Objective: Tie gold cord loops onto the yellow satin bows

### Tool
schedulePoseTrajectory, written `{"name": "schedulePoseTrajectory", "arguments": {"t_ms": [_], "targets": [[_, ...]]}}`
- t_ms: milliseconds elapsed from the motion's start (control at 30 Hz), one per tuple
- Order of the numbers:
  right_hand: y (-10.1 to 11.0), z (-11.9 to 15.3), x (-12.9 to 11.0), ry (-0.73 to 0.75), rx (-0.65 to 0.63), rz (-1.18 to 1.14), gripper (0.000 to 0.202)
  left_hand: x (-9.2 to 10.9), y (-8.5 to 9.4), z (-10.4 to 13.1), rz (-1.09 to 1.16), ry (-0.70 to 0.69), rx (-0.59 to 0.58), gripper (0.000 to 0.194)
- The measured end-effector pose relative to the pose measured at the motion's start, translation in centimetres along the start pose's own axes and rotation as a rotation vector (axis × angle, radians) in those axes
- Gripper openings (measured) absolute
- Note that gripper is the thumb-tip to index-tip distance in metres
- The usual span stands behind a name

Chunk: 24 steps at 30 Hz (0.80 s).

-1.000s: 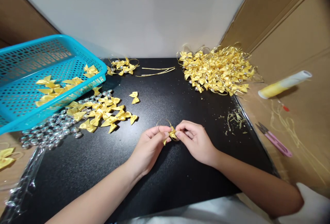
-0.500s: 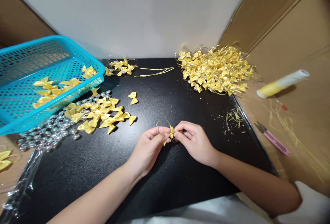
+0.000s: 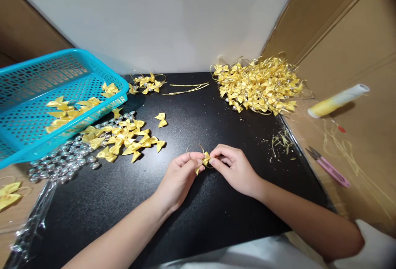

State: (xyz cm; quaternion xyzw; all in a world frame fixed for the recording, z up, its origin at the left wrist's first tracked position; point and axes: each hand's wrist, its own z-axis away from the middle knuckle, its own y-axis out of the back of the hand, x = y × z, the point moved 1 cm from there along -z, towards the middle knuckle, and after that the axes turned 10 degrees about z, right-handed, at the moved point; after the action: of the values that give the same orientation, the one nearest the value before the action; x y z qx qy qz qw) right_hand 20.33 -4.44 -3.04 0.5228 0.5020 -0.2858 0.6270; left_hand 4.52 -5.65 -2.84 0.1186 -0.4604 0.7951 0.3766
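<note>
Near the middle of the black tabletop (image 3: 198, 124), a small yellow ribbon bow (image 3: 206, 159) with a thin gold cord loop is held between both hands. My left hand (image 3: 182, 174) pinches the bow from the left, thumb over fingers. From the right, my right hand (image 3: 233, 168) pinches at the bow's edge, where the cord runs; the fingertips hide exactly what they grip. The gold cord (image 3: 195, 145) arcs up above the left fingers. Loose yellow bows (image 3: 125, 137) and a heap of silver beads (image 3: 66, 159) lie to the left.
A blue plastic basket (image 3: 114, 97) with bows in it stands at the left. A large pile of corded bows (image 3: 256, 87) sits at the back right, cut cords (image 3: 188, 88) beside it. Pink thread snips (image 3: 329, 168), a yellow-white tube (image 3: 338, 100) and cord scraps (image 3: 283, 141) lie right.
Both hands stay nearly in place, still pinching the bow, with only a slight shift of the fingers. The camera view has tilted a little, so the basket and left-hand bows appear slightly lower and further right.
</note>
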Motion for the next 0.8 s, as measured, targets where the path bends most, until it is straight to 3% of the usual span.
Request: {"name": "schedulePoseTrajectory", "arguments": {"t_ms": [200, 800], "targets": [[0.3, -0.1, -0.3, 0.137, 0.025, 0.102, 0.014, -0.1, -0.1, 0.0, -0.005, -0.005, 0.000, 0.018], [-0.7, 0.3, 0.2, 0.022, 0.005, -0.103, 0.014, -0.2, 0.3, 0.2, -0.073, -0.001, -0.047, 0.013]]}}
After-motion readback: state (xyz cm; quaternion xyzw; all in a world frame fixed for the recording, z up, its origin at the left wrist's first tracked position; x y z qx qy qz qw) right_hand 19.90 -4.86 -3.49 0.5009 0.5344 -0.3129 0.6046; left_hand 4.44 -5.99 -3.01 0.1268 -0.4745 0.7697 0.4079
